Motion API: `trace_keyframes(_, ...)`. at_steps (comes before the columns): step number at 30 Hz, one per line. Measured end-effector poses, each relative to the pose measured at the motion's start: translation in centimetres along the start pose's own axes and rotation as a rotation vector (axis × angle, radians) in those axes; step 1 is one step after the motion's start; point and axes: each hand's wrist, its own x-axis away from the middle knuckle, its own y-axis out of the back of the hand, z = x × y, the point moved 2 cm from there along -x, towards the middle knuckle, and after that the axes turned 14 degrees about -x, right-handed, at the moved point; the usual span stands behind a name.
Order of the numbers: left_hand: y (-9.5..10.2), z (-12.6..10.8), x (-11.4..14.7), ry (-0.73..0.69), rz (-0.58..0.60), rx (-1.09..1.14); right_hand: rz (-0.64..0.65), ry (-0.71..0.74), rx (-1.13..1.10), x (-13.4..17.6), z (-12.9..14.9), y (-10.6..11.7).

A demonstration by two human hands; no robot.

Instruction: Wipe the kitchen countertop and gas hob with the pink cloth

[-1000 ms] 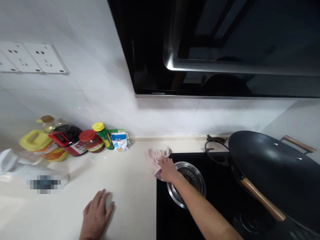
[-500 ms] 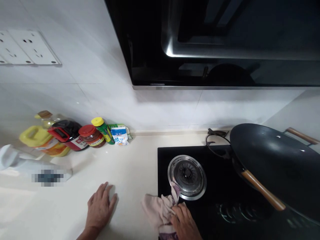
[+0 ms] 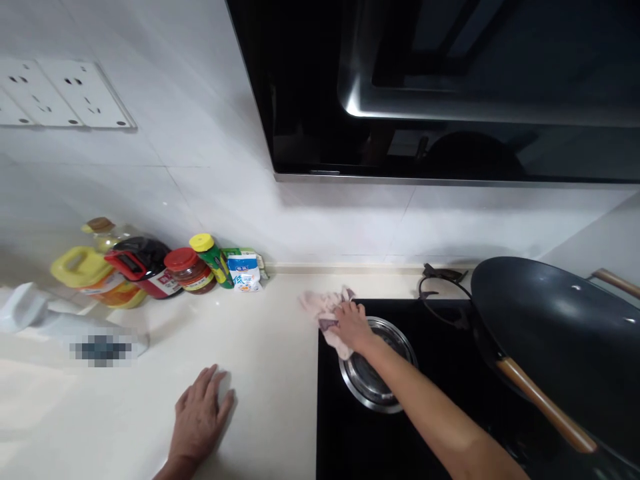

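My right hand (image 3: 351, 325) grips a pale pink cloth (image 3: 327, 308) with purple patches, at the back left corner of the black glass cooktop (image 3: 345, 440). Part of the cloth spreads past the cooktop's edge onto the counter. Under my right wrist and forearm lies the round metal burner (image 3: 367, 383), partly covered by them. On the pale countertop (image 3: 270, 373), left of the cooktop, my left hand (image 3: 200, 413) rests palm down with its fingers stretched out, holding nothing.
A dark wok (image 3: 555, 327) with a wooden handle (image 3: 545, 403) sits on the right burner, beside a black ring stand (image 3: 440, 293). Several sauce bottles and jars (image 3: 187, 270) line the wall. A white spray bottle (image 3: 55, 327) lies at left. The range hood (image 3: 425, 147) overhangs the cooktop.
My right hand has moved away from me with the cloth, from the cooktop's front left side to its back left corner. My left hand stays in place. The view shifts slightly.
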Motion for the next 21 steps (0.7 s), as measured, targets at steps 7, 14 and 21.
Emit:
trace_keyframes(7, 0.3, -0.1, 0.1, -0.008, -0.011, -0.007, -0.124, -0.187, 0.05, -1.5, -7.6, 2.7)
trace_keyframes(14, 0.5, -0.3, -0.2, -0.013, -0.01, -0.008, -0.183, -0.281, 0.091, 3.8, -14.0, 4.0)
trace_keyframes(21, 0.9, -0.6, -0.7, -0.014, 0.006, 0.004, -0.194, -0.393, 0.151, 12.5, -15.7, 2.9)
